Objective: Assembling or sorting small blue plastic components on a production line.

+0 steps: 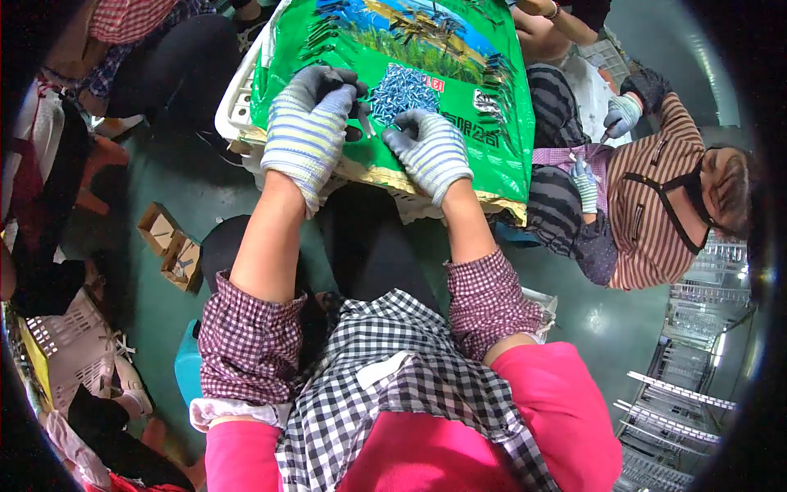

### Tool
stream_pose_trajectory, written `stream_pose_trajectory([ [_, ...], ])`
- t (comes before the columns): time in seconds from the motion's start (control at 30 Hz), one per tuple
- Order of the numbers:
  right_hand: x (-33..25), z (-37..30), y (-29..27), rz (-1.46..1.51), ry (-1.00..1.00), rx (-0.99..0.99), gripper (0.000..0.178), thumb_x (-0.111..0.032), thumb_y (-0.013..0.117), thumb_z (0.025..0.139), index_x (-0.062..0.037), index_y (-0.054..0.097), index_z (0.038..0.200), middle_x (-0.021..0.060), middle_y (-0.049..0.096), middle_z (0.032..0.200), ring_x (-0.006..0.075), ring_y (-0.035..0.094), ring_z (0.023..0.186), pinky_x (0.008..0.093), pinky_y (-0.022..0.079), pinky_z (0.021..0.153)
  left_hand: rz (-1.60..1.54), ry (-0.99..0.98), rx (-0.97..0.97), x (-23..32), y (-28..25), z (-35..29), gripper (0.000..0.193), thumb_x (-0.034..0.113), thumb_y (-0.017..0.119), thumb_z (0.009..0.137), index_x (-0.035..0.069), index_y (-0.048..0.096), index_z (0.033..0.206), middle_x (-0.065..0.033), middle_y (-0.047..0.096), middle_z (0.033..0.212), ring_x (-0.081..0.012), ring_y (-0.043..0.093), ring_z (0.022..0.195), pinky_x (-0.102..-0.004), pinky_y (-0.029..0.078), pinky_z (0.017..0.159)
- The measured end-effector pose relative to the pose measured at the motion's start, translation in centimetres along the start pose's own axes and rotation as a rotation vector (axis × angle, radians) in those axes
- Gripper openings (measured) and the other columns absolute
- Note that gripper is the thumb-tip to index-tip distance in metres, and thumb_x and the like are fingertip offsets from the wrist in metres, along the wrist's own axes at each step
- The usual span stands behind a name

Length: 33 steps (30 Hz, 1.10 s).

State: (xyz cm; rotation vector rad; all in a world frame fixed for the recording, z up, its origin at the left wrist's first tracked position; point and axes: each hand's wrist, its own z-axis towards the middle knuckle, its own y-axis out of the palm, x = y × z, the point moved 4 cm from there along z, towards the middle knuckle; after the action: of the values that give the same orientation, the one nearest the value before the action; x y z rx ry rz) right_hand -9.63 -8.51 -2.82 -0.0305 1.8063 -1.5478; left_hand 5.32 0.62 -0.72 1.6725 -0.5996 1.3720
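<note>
My left hand [314,125], in a striped knit glove with grey fingertips, is closed around a small dark metal part [361,123] above a green printed bag [484,49] spread over a white crate [234,98]. My right hand [428,148], gloved the same way, pinches a small metal piece just right of it. A heap of small silvery metal parts [402,90] lies on the bag directly beyond both hands. The two hands are a few centimetres apart, fingertips pointing toward each other.
A person in a striped shirt [656,205] sits at the right, gloved hands busy over their lap. Another person sits at the upper left. Small cardboard boxes [172,246] lie on the green floor at left. A pale basket [70,344] and wire racks [689,394] flank me.
</note>
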Motion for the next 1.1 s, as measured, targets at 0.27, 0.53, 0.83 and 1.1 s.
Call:
stream_pose_trajectory([
  [0.27, 0.6, 0.2, -0.2, -0.151, -0.13, -0.068, 0.017, -0.023, 0.061, 0.078, -0.0101, 0.065, 0.088, 0.0161, 0.062, 0.089, 0.0315, 0.059, 0.084, 0.0399, 0.047, 0.075, 0.009, -0.068, -0.024, 0.3, 0.4, -0.1, 0.018, 0.012, 0.056, 0.087, 0.003, 0.057, 0.103, -0.0091, 0.066, 0.092, -0.0148, 0.063, 0.072, -0.025, 0.049, 0.057],
  [0.53, 2.9, -1.1, -1.9, 0.077, -0.242, -0.006, 0.019, -0.005, 0.06, 0.078, -0.0044, 0.063, 0.096, 0.0118, 0.065, 0.087, 0.023, 0.062, 0.079, 0.0324, 0.048, 0.074, 0.022, -0.047, -0.011, 0.4, 0.2, -0.3, 0.019, 0.014, 0.061, 0.085, 0.003, 0.06, 0.1, -0.0071, 0.066, 0.088, -0.0136, 0.062, 0.069, -0.024, 0.047, 0.057],
  [0.83, 1.7, -1.1, -0.4, -0.141, -0.098, -0.038, 0.025, -0.026, 0.065, 0.076, -0.0078, 0.065, 0.093, 0.0166, 0.063, 0.089, 0.0318, 0.06, 0.084, 0.0403, 0.047, 0.077, 0.044, -0.062, -0.051, -0.3, 0.4, -0.2, 0.019, 0.015, 0.058, 0.086, 0.004, 0.062, 0.101, -0.0054, 0.065, 0.091, -0.0133, 0.062, 0.072, -0.0244, 0.048, 0.059],
  [1.1, 1.0, -0.9, -1.2, 0.612, 0.073, -0.063, 0.017, -0.015, 0.065, 0.081, -0.0014, 0.064, 0.09, 0.0063, 0.064, 0.078, 0.013, 0.057, 0.064, 0.0273, 0.047, 0.062, -0.054, -0.207, -0.164, -0.5, 0.8, -0.2, 0.024, 0.014, 0.053, 0.089, 0.002, 0.06, 0.108, -0.0083, 0.065, 0.095, -0.0156, 0.063, 0.076, -0.027, 0.051, 0.062],
])
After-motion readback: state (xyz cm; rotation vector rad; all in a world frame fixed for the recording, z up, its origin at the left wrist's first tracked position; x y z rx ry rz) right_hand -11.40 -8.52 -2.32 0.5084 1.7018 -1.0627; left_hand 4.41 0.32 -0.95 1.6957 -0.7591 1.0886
